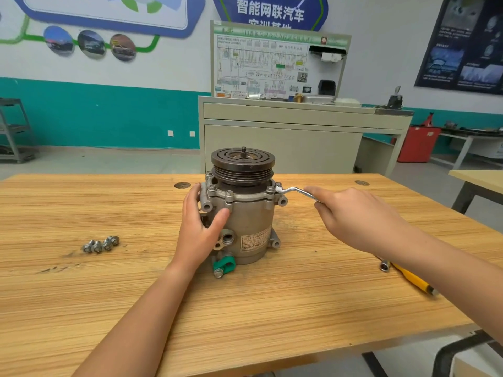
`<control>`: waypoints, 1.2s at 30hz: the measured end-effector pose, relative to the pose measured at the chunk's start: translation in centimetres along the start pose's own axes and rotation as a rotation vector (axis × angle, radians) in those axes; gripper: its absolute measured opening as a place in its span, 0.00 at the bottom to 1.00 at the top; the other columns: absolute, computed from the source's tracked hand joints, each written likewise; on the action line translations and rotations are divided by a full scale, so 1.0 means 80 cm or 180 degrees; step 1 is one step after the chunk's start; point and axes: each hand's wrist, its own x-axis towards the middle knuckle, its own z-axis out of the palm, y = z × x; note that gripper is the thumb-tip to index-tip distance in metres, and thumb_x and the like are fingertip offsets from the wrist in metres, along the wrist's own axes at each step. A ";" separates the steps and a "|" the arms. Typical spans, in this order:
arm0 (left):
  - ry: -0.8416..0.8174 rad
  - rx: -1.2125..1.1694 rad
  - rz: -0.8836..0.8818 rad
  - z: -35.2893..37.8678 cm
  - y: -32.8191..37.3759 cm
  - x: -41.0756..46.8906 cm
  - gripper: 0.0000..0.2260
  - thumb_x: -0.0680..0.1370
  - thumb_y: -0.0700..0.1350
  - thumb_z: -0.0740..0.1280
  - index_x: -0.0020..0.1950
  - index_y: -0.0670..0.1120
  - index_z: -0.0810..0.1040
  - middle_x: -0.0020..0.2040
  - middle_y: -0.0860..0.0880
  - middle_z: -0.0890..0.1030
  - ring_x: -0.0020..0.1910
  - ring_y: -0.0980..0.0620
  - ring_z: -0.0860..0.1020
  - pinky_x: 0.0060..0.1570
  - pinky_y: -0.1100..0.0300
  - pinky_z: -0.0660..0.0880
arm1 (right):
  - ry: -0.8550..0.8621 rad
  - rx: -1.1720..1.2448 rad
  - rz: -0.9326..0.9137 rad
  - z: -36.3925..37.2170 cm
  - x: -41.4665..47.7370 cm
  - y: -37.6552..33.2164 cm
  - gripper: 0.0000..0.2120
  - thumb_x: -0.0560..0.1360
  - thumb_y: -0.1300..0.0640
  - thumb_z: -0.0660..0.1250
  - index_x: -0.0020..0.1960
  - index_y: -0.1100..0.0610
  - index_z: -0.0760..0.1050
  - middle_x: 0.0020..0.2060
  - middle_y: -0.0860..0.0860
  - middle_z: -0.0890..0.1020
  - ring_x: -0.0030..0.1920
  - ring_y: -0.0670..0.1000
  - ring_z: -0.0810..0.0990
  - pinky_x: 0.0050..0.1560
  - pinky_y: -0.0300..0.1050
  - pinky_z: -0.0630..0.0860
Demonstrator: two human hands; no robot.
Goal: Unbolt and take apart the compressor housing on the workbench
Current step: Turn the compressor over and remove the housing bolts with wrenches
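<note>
Your compressor (249, 221) stands upright near the middle of the desk (245, 308), a little toward the far edge, with its dark grooved pulley (243, 164) on top. Your left hand (198, 229) braces the left side of the housing: the fingers lie fairly straight against the flange and the thumb is spread across the front, pressing rather than gripping. Your right hand (351, 216) is curled round the handle of a bent wrench (292, 190), whose far end sits on a bolt at the right side of the upper flange. Four loose bolts (101, 244) lie in a tight row toward the left edge of the desk, well apart from the compressor. A yellow-handled driver (408, 277) lies near the right edge, partly under your right forearm. A green clip (224, 263) sticks out at the compressor's base, facing you.
</note>
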 end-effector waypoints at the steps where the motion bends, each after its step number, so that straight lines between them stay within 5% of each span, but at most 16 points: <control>1: -0.0022 -0.0009 -0.0020 -0.001 0.000 0.001 0.42 0.66 0.66 0.62 0.76 0.52 0.56 0.75 0.52 0.61 0.72 0.53 0.62 0.69 0.45 0.65 | -0.0015 -0.0020 0.0023 -0.001 0.000 -0.002 0.20 0.81 0.52 0.51 0.72 0.44 0.58 0.29 0.45 0.69 0.35 0.52 0.73 0.29 0.44 0.66; 7: -0.0082 -0.0111 -0.0068 -0.002 0.000 0.001 0.41 0.65 0.66 0.63 0.75 0.53 0.57 0.73 0.52 0.64 0.71 0.53 0.64 0.68 0.45 0.67 | -0.0082 -0.0064 0.0107 -0.009 0.004 -0.016 0.18 0.81 0.54 0.51 0.71 0.46 0.60 0.30 0.47 0.70 0.33 0.51 0.72 0.28 0.43 0.66; 14: -0.0089 0.0099 0.0004 -0.002 0.000 0.002 0.37 0.70 0.61 0.63 0.76 0.52 0.55 0.75 0.52 0.61 0.73 0.54 0.61 0.70 0.47 0.64 | -0.0492 -0.1234 0.0006 -0.037 0.016 -0.056 0.18 0.75 0.67 0.55 0.65 0.61 0.64 0.30 0.50 0.68 0.27 0.50 0.63 0.22 0.42 0.56; 18: -0.0060 0.0236 0.0065 0.000 0.001 0.001 0.38 0.71 0.61 0.61 0.77 0.50 0.54 0.76 0.51 0.59 0.73 0.55 0.58 0.70 0.55 0.60 | -0.0737 -0.1441 -0.0065 -0.037 0.014 -0.084 0.29 0.74 0.71 0.56 0.72 0.70 0.48 0.49 0.58 0.78 0.35 0.54 0.67 0.21 0.43 0.56; 23: -0.0092 0.0243 0.0043 0.000 0.000 0.000 0.37 0.72 0.61 0.61 0.77 0.50 0.53 0.76 0.51 0.58 0.74 0.54 0.58 0.72 0.51 0.60 | -0.0414 -0.1723 -0.0265 -0.022 0.013 -0.053 0.26 0.76 0.66 0.53 0.73 0.65 0.51 0.28 0.50 0.68 0.25 0.50 0.63 0.21 0.43 0.55; 27: -0.0095 0.0261 0.0047 -0.001 -0.001 0.002 0.38 0.71 0.61 0.61 0.77 0.50 0.53 0.76 0.52 0.57 0.74 0.55 0.57 0.70 0.56 0.58 | -0.0358 -0.1960 -0.0444 -0.011 0.030 -0.011 0.19 0.77 0.65 0.53 0.67 0.61 0.58 0.29 0.47 0.66 0.27 0.49 0.68 0.24 0.42 0.55; 30: -0.0091 0.0273 0.0053 0.000 -0.001 0.002 0.38 0.71 0.61 0.61 0.77 0.51 0.53 0.76 0.52 0.57 0.73 0.56 0.57 0.68 0.60 0.57 | -0.0052 -0.1924 -0.0526 -0.010 0.066 0.000 0.10 0.77 0.65 0.55 0.58 0.58 0.65 0.40 0.50 0.77 0.41 0.54 0.78 0.29 0.42 0.60; 34: -0.0103 0.0291 0.0048 -0.002 0.000 0.002 0.38 0.71 0.61 0.61 0.77 0.51 0.54 0.76 0.52 0.57 0.73 0.55 0.58 0.68 0.59 0.58 | 0.0107 -0.1832 -0.0757 0.008 0.111 -0.007 0.09 0.78 0.64 0.58 0.57 0.59 0.68 0.51 0.55 0.79 0.53 0.56 0.77 0.58 0.48 0.68; 36: -0.0111 0.0285 0.0043 -0.002 -0.001 0.001 0.38 0.71 0.61 0.62 0.77 0.51 0.53 0.76 0.53 0.57 0.73 0.55 0.58 0.68 0.58 0.58 | 0.0174 -0.1697 -0.0745 0.014 0.109 -0.003 0.10 0.77 0.65 0.57 0.58 0.59 0.69 0.52 0.55 0.79 0.54 0.56 0.77 0.62 0.49 0.67</control>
